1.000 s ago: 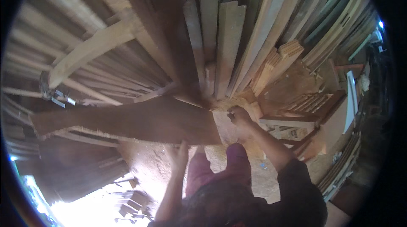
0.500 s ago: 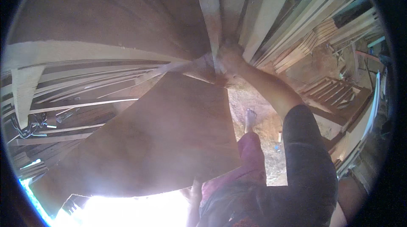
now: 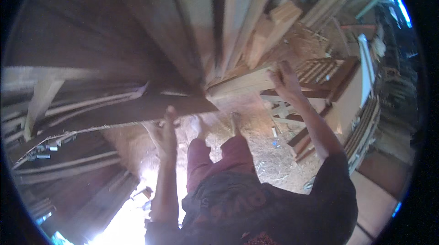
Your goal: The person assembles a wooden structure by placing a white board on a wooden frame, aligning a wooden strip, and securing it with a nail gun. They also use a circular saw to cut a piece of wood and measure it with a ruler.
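My left hand (image 3: 164,135) is at the near edge of a wide brown wooden sheet (image 3: 114,110). Its thumb overlaps the sheet and its fingers bend at the edge, partly hidden. To the right, my right hand (image 3: 286,82) is closed around the near end of a pale wooden board (image 3: 240,82). That board slants away to the left, its far end close to the sheet's right corner. Several upright planks (image 3: 196,12) lean together beyond it.
A slatted wooden frame (image 3: 327,71) stands on the right beside stacked panels (image 3: 361,130). Long wood strips (image 3: 82,165) and metal clamps (image 3: 43,151) are at the left. Wood shavings cover the floor (image 3: 279,162) around my feet. Bright light enters at the lower left.
The brown sheet has swung up and away from my body, now showing nearly edge-on. My left hand has moved forward with it. My right hand has come back from the leaning planks, drawing a board.
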Motion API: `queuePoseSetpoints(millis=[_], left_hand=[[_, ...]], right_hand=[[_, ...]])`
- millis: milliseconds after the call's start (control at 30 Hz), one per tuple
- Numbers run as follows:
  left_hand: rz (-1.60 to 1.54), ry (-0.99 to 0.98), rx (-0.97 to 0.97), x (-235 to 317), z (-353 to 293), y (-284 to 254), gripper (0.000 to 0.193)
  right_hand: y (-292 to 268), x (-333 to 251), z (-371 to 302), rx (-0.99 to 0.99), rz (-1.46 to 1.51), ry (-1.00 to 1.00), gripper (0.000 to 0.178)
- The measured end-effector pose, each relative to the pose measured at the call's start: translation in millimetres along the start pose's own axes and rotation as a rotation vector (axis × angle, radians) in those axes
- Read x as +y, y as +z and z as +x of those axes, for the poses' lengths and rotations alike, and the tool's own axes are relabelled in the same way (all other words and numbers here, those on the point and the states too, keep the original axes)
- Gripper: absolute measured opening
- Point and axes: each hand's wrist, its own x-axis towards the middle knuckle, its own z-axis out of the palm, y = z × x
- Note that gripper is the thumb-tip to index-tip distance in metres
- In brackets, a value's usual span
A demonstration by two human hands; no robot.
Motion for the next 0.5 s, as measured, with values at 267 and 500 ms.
queuePoseSetpoints(millis=[267, 500], left_hand=[[-0.046, 0.007, -0.138, 43, 52, 12, 0.105], [-0.111, -0.039, 0.102, 61, 73, -67, 0.111]], right_hand=[[-201, 60, -123, 0.499, 0.377, 0.329, 0.047], [-267, 167, -216, 0.52, 0.894, 0.392, 0.055]])
